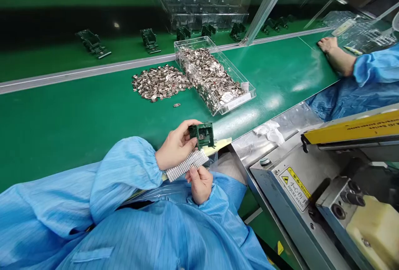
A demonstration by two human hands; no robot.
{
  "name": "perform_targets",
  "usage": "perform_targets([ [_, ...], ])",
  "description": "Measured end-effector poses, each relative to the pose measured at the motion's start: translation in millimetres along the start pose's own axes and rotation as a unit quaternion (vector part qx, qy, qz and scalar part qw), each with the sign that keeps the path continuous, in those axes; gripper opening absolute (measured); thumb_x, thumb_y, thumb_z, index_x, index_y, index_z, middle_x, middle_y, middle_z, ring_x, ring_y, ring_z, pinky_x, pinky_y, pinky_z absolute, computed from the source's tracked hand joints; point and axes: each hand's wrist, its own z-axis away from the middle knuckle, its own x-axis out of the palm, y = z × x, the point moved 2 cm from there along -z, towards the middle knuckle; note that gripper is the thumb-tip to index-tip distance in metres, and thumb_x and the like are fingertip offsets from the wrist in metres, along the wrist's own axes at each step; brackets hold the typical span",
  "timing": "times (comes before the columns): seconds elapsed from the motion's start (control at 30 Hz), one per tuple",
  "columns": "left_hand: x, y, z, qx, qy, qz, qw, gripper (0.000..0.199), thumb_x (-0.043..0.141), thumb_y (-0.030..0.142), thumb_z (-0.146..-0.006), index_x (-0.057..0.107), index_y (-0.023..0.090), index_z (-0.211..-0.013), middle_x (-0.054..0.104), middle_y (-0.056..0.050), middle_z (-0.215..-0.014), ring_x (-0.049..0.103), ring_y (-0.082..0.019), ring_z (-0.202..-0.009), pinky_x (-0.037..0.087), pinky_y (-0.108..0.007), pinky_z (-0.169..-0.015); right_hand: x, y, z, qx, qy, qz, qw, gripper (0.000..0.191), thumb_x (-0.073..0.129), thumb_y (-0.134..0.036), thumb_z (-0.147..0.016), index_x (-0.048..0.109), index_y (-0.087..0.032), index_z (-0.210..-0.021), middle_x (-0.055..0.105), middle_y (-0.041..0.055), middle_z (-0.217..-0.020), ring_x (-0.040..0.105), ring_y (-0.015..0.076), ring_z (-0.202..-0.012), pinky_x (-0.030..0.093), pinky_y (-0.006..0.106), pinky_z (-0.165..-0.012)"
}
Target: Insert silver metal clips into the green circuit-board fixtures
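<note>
My left hand (174, 145) is shut on a small green circuit board (202, 135) with dark and metal parts mounted on it. My right hand (199, 183) is lower and grips a ribbed silver metal strip (187, 165), possibly a row of connector pins. The strip's upper edge lies close under the board. A pale yellow strip (220, 145) sticks out beyond the board on the bench side. Ahead lie a loose heap of small metal parts (158, 82) and a clear plastic tray (246, 92) piled with similar parts.
A single metal part (177, 105) lies apart on the green belt (77, 120). A co-worker's hand (327, 45) rests at upper right. Green assemblies (92, 42) stand on a far belt. A machine with a yellow bar (352, 128) and warning label (294, 188) stands at right, beside a white cloth (269, 132).
</note>
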Motion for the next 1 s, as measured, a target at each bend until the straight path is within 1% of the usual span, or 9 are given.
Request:
perform_targets([
  [0.23,-1.2,0,-2,0.010,0.009,-0.016,1.000,0.038,0.061,0.021,-0.087,0.049,0.017,-0.122,0.062,-0.007,-0.106,0.065,-0.015,-0.090,0.057,-0.024,-0.079,-10,-5,-1,-0.047,-0.041,0.080,0.995,0.049,0.044,-0.055,-0.092,0.060,-0.022,-0.059,0.057,0.0026,-0.055,0.052,0.0173,-0.054,0.041,0.032,-0.056],
  [0.33,-1.5,0,-2,0.012,0.010,-0.019,1.000,0.036,0.061,0.021,-0.087,0.049,0.017,-0.121,0.062,-0.007,-0.106,0.065,-0.015,-0.089,0.057,-0.023,-0.078,-14,-4,-3,-0.061,-0.072,0.121,0.988,0.048,0.043,-0.054,-0.091,0.062,-0.024,-0.060,0.060,0.0036,-0.058,0.055,0.0191,-0.058,0.042,0.033,-0.060],
  [0.5,-1.4,1,-2,0.006,0.009,-0.019,1.000,0.038,0.062,0.024,-0.087,0.049,0.017,-0.122,0.062,-0.007,-0.104,0.065,-0.015,-0.090,0.057,-0.023,-0.078,-24,4,-14,-0.043,-0.095,0.212,0.972,0.033,0.056,-0.041,-0.085,0.063,-0.024,-0.058,0.063,0.0047,-0.058,0.057,0.0199,-0.056,0.043,0.032,-0.058],
  [0.6,-1.1,1,-2,0.008,0.006,-0.006,1.000,0.038,0.062,0.027,-0.088,0.049,0.017,-0.122,0.062,-0.006,-0.103,0.064,-0.015,-0.088,0.057,-0.023,-0.074,-35,0,-15,-0.030,-0.095,0.259,0.961,0.023,0.065,-0.032,-0.080,0.067,-0.024,-0.058,0.066,0.0052,-0.057,0.060,0.0208,-0.052,0.044,0.032,-0.056],
  [0.7,-1.6,0,-2,0.018,0.007,0.015,1.000,0.035,0.060,0.028,-0.090,0.048,0.019,-0.122,0.061,-0.005,-0.099,0.062,-0.014,-0.083,0.056,-0.021,-0.069,-52,-24,-8,-0.034,-0.083,0.291,0.952,0.015,0.067,-0.030,-0.081,0.074,-0.025,-0.068,0.073,0.0060,-0.067,0.066,0.0234,-0.059,0.049,0.033,-0.059],
  [0.77,-2.6,0,-1,0.030,0.006,0.021,0.999,0.034,0.058,0.027,-0.091,0.047,0.020,-0.122,0.061,-0.005,-0.099,0.061,-0.014,-0.083,0.055,-0.021,-0.068,-64,-50,-4,-0.043,-0.047,0.300,0.952,0.013,0.066,-0.030,-0.085,0.076,-0.024,-0.081,0.075,0.0056,-0.076,0.069,0.0223,-0.065,0.052,0.032,-0.063],
  [0.83,-4.0,0,1,0.038,0.002,0.006,0.999,0.033,0.057,0.025,-0.091,0.047,0.020,-0.123,0.061,-0.005,-0.099,0.060,-0.014,-0.082,0.054,-0.023,-0.068,-72,-78,-4,-0.070,-0.002,0.296,0.952,0.016,0.062,-0.028,-0.089,0.075,-0.024,-0.098,0.074,0.0045,-0.080,0.068,0.0192,-0.068,0.053,0.031,-0.065],
  [0.9,-5.6,-1,4,0.041,0.001,-0.034,0.999,0.034,0.056,0.022,-0.091,0.048,0.021,-0.124,0.061,-0.004,-0.096,0.059,-0.014,-0.078,0.052,-0.023,-0.068,-71,-102,-8,-0.120,0.030,0.289,0.949,0.022,0.059,-0.022,-0.091,0.072,-0.023,-0.108,0.072,0.0042,-0.084,0.067,0.0173,-0.072,0.053,0.029,-0.068],
  [1.0,-7.8,0,7,0.046,0.009,-0.101,0.994,0.037,0.056,0.017,-0.088,0.049,0.022,-0.124,0.059,-0.001,-0.085,0.056,-0.012,-0.070,0.048,-0.023,-0.065,-58,-123,-22,-0.205,0.069,0.267,0.939,0.021,0.062,-0.016,-0.088,0.075,-0.025,-0.103,0.068,0.0049,-0.089,0.064,0.0176,-0.081,0.052,0.030,-0.072],
])
